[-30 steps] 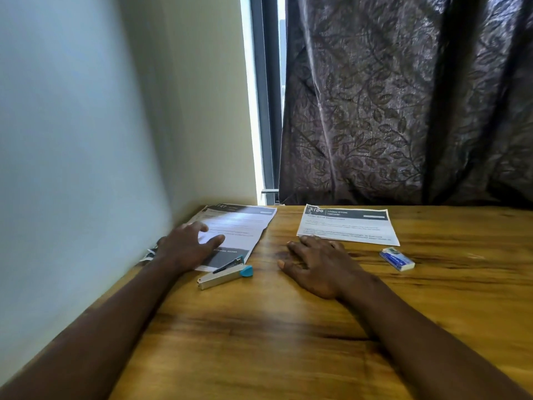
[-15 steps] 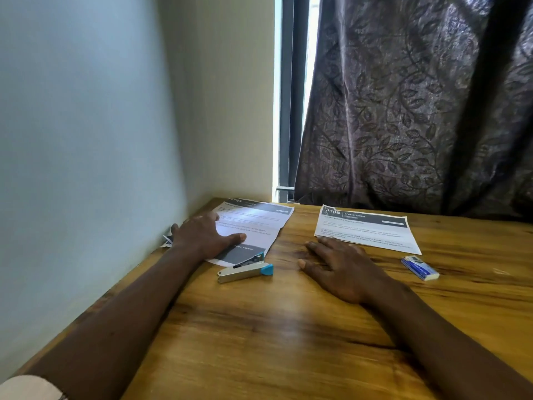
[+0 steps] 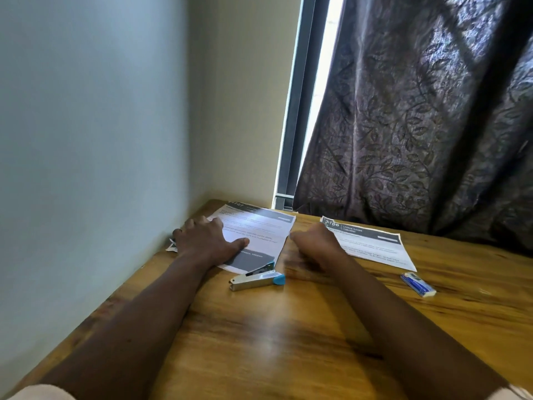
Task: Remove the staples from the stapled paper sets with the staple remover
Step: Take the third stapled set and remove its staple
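Two printed paper sets lie at the back of the wooden table point(image 3: 288, 327). My left hand point(image 3: 206, 243) rests flat on the left paper set point(image 3: 259, 229), fingers spread and thumb out. My right hand point(image 3: 314, 243) is lifted off the table between the two sets; it is blurred, its fingers are curled under and it holds nothing. The right paper set point(image 3: 375, 245) lies untouched beyond it. A silver staple remover with a blue tip point(image 3: 256, 280) lies on the table just in front of the left set, between my forearms, with neither hand on it.
A small blue and white staple box point(image 3: 418, 284) lies at the right. A scrap of paper point(image 3: 172, 246) sits against the left wall. The wall closes the left side of the table, and a dark patterned curtain point(image 3: 418, 125) hangs behind it.
My right hand has lifted from lying flat on the table and curled its fingers. My left hand stays on the left paper set. The view has tilted.
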Tool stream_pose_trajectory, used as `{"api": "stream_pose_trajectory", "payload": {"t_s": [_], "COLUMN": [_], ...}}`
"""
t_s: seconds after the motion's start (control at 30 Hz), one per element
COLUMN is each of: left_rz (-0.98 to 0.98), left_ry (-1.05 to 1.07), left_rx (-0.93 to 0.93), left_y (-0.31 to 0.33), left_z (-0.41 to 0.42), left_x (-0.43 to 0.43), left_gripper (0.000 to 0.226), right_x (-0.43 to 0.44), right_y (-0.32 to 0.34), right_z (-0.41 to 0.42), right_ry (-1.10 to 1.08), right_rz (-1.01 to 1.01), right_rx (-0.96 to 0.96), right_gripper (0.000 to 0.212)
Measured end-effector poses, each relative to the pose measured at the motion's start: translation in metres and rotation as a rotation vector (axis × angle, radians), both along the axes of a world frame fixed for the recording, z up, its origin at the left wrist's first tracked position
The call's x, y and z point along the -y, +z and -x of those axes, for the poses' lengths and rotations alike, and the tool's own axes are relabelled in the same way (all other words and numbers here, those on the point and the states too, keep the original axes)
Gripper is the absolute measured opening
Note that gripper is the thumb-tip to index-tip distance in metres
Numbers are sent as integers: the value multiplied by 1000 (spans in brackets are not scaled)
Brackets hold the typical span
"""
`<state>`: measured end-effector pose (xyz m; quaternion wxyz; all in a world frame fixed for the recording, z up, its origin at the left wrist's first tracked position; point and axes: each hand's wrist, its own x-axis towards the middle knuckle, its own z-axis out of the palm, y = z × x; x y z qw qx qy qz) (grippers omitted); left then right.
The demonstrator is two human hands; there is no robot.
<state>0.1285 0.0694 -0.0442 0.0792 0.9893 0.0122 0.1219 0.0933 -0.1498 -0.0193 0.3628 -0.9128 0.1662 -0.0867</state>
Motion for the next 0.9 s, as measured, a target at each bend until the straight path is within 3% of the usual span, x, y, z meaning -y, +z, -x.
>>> {"api": "stream_pose_trajectory", "payload": {"t_s": [0.13,0.3,0.37,0.43,0.73,0.9], "left_rz": [-15,3,14,21,50,125], "left_ry": [-8,-8,-14,-26,-93,-142], "left_rx": [-5,-7,-8,-11,-52,7], "left_y": [1,4,7,7,10,11], "left_z": [-1,-2,0,3,7,6], "left_x": [1,1,2,3,7,6], "left_gripper": [95,102,102,102,112,106], "right_x": [-25,-30,-29,-29,-26,-24], "right_y": [13,14,19,25,44,77], "right_z": [-27,-36,-33,-29,-18,-2], "right_ry": [-38,-130,-128,-85,9,140], "right_rz": [-240,-451,-509,-507,-309,-379], "right_rx": [-46,51,47,73,242,321], "right_gripper": [26,49,46,34,14,7]}}
